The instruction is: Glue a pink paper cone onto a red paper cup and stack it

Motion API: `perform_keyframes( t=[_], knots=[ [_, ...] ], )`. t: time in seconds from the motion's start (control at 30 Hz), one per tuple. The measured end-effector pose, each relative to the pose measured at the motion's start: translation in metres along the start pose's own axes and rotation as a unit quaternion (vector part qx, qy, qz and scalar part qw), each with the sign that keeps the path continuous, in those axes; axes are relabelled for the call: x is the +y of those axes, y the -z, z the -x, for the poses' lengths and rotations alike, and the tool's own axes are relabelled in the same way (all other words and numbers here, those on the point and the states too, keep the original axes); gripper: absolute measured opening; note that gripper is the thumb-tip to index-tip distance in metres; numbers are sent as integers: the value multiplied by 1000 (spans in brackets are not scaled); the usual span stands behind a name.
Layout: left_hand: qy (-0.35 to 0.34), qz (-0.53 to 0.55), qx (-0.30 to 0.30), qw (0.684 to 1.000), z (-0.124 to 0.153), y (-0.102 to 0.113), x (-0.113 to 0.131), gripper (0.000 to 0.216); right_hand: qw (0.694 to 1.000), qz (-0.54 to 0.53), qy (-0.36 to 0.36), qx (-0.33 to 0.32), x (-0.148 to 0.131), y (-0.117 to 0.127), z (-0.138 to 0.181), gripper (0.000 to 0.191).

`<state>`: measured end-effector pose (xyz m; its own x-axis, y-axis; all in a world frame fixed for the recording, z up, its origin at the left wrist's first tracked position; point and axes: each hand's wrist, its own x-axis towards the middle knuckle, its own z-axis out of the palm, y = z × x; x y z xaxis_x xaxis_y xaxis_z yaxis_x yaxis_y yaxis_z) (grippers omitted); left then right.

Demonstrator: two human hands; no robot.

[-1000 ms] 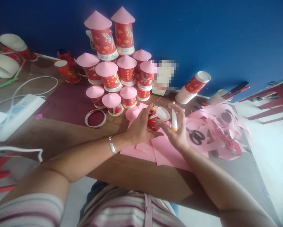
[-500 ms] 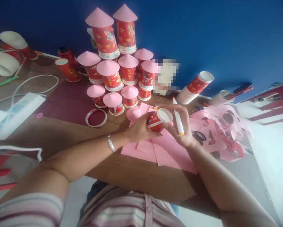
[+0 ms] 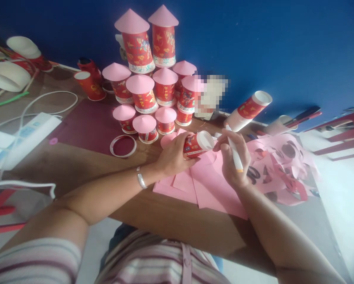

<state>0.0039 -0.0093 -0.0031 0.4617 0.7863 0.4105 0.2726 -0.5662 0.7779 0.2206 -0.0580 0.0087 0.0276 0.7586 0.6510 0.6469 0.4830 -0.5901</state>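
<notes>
My left hand (image 3: 174, 157) is wrapped around a red paper cup (image 3: 195, 145), tilted so its white end points right. In my right hand (image 3: 235, 159) a white marker (image 3: 234, 149) with orange ends lies between the fingers. The right fingertips are close to the white end of the cup; whether they touch it I cannot tell. Beneath both hands lie pink paper sheets (image 3: 208, 189). A pink paper cone (image 3: 167, 140) is partly hidden behind my left hand.
Several red cups with pink cone tops (image 3: 145, 124) stand stacked at the back. A white ring (image 3: 122, 146) lies left of my hands. Pink paper scraps (image 3: 280, 173) are heaped at right. A power strip (image 3: 25, 136) with white cables is at left, a tilted cup stack (image 3: 249, 110) by the wall.
My right hand has drawn back to the right from the cup with the marker. The cup has tipped further, its white end facing right. The view has shifted slightly.
</notes>
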Motion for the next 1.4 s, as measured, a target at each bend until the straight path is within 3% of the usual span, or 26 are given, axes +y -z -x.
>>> perform_keyframes(
  t=[0.1, 0.33, 0.5, 0.57, 0.63, 0.7, 0.77, 0.87, 0.97, 1.13, 1.4],
  knots=[
    [-43, -60, 19, 997, -1, 3, -3, 65, 999, -14, -4, 52, -2, -3, -1, 37],
    [-145, -65, 36, 987, -2, 10, -9, 50, 993, -93, -59, 52, 2, -9, 0, 33],
    [-136, -29, 14, 990, -2, 9, -7, 41, 990, -117, -68, 41, 2, -11, 1, 37],
    [-126, 35, 8, 991, -2, 9, -4, 46, 988, -132, -66, 38, 1, -11, 1, 36],
    [-71, 146, -8, 987, -1, 8, -1, 57, 988, -142, -61, 28, -2, -11, 1, 36],
    [50, 287, -52, 955, -1, 8, 2, 63, 987, -146, -61, 13, -4, -11, 1, 37],
    [148, 414, -127, 889, -2, 9, 3, 57, 987, -149, -69, 1, -6, -10, 1, 38],
    [190, 533, -176, 805, -4, 11, -1, 57, 986, -146, -79, -3, -6, -9, 1, 40],
    [200, 570, -181, 776, -6, 13, -6, 57, 990, -125, -68, -5, -4, -8, 0, 41],
    [202, 572, -155, 780, -6, 14, -10, 56, 999, -46, -17, 9, -4, -3, -4, 39],
    [230, 447, -21, 864, -6, 1, -7, 54, 999, -20, 4, 45, -15, 2, -6, 26]
  ],
)
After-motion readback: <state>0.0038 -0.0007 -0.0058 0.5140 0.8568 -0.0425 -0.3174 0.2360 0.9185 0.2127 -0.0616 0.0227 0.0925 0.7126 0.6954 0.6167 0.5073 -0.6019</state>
